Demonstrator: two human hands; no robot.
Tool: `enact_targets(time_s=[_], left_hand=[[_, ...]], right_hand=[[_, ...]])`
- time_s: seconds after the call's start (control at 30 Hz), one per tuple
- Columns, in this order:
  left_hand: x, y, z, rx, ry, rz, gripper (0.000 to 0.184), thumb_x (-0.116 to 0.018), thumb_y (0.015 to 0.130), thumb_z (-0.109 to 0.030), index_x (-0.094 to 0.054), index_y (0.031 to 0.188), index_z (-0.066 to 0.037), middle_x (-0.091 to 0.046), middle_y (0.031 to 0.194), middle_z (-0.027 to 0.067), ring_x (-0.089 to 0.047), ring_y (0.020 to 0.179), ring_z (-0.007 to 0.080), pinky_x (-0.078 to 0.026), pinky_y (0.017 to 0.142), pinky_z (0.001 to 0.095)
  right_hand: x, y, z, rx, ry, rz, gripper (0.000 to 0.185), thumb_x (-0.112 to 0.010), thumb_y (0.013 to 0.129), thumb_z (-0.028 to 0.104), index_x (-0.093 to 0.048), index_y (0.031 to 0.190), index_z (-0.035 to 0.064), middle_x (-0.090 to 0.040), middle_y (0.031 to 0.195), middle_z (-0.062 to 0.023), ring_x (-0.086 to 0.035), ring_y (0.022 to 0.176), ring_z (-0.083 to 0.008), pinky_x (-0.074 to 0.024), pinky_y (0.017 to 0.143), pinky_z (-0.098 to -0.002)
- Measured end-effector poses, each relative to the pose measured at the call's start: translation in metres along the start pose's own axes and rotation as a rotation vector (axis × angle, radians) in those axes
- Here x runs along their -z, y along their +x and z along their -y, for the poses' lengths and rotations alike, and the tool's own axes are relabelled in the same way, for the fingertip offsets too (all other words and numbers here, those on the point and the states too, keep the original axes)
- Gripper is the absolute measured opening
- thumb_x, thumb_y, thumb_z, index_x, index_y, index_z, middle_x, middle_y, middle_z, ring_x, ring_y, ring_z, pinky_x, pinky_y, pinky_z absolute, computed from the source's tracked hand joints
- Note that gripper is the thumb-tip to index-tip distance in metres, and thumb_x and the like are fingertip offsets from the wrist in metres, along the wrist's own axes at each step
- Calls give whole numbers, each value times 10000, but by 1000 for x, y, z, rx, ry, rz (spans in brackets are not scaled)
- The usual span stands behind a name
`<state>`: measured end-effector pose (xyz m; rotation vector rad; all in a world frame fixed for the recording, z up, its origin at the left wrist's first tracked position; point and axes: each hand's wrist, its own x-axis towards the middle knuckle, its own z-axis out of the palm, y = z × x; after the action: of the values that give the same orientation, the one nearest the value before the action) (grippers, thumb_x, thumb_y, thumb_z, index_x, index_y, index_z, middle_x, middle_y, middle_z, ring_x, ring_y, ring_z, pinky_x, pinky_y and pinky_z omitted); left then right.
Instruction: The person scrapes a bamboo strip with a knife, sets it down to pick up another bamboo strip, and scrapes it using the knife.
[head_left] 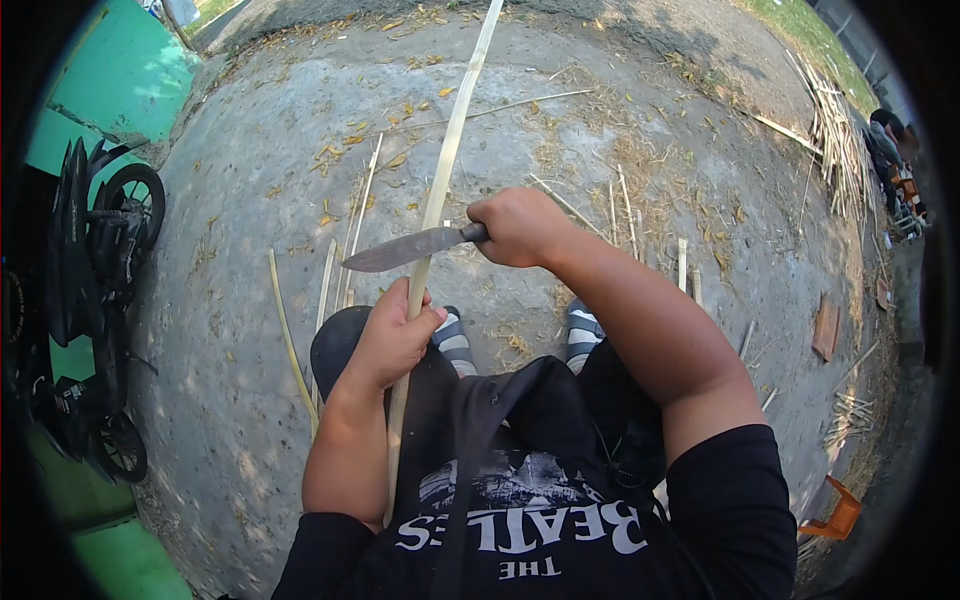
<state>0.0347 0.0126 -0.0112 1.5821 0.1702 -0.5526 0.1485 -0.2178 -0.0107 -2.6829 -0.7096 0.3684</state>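
Note:
A long pale strip, apparently split bamboo (452, 140), runs from beside my left forearm up past the top of the view. My left hand (395, 335) is closed around it above my knee. In my right hand (525, 228) is the dark handle of a knife (400, 250) with a broad, pointed blade. The blade lies across the strip just above my left hand, its tip pointing left. Whether the edge bites into the strip I cannot tell.
Loose strips (290, 330) lie on the concrete ground (230, 320) around my sandalled feet. A motorcycle (110, 240) stands at left by a green wall (130, 75). At right are a pile of strips (838, 140), an orange plastic piece (835, 510) and another person (885, 150).

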Motion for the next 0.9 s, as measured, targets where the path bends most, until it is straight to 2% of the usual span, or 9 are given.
enact_targets(time_s=[0.2,0.4,0.5,0.53,0.63,0.67,0.77,0.8,0.9], left_hand=[[3,-1,-9,47,-89,14,200,-651,992,-76,-460,1045,-100,-450,653,-51,-385,437,31,-321,407,233],[0,1,-4,20,-39,6,212,-666,986,-91,-463,1047,-106,-437,649,-58,-385,438,28,-310,403,223],[3,0,-9,60,-130,19,212,-667,984,-90,-465,1047,-108,-436,648,-59,-382,439,29,-310,404,224],[4,0,-10,57,-132,26,213,-667,984,-89,-465,1047,-109,-434,645,-60,-379,437,29,-309,404,224],[5,-3,-7,62,-149,46,214,-668,984,-89,-464,1045,-111,-431,637,-62,-369,433,29,-305,402,226],[5,-4,-6,60,-160,56,214,-668,984,-89,-464,1045,-112,-431,636,-63,-367,432,28,-303,401,226],[5,-2,-7,67,-157,53,221,-675,981,-91,-464,1045,-112,-434,638,-64,-366,432,28,-301,400,223],[4,-1,-8,78,-152,46,224,-678,980,-93,-464,1045,-111,-436,639,-64,-366,432,28,-301,401,222],[3,0,-9,74,-124,31,235,-687,978,-98,-461,1042,-108,-446,640,-60,-381,434,33,-309,400,227]], right_hand=[[-7,-3,7,27,89,-32,203,-686,851,270,-738,973,116,-736,874,-170,-727,886,-387,-572,794,-516],[-3,2,0,0,7,7,204,-691,854,273,-741,974,115,-738,881,-168,-724,893,-387,-569,799,-511],[-6,-3,8,11,73,-19,198,-689,852,268,-743,972,120,-738,882,-168,-722,888,-387,-567,797,-511],[-2,-7,12,69,19,6,199,-682,857,266,-746,974,119,-739,891,-169,-721,888,-388,-566,804,-513],[-3,-2,0,-26,91,-45,206,-675,863,267,-747,978,111,-738,901,-174,-718,901,-389,-564,812,-516],[-1,2,-9,-130,140,-74,208,-661,870,262,-745,977,105,-737,911,-179,-714,919,-393,-562,817,-518],[-2,-1,-19,-122,174,-50,207,-654,870,257,-744,975,103,-736,918,-181,-712,928,-393,-562,821,-519],[-2,-2,-16,-36,99,-27,212,-651,868,257,-747,978,103,-737,917,-176,-712,924,-394,-563,828,-519],[-5,-3,1,1,39,22,220,-651,867,260,-753,984,104,-738,910,-173,-713,920,-393,-564,830,-519]])
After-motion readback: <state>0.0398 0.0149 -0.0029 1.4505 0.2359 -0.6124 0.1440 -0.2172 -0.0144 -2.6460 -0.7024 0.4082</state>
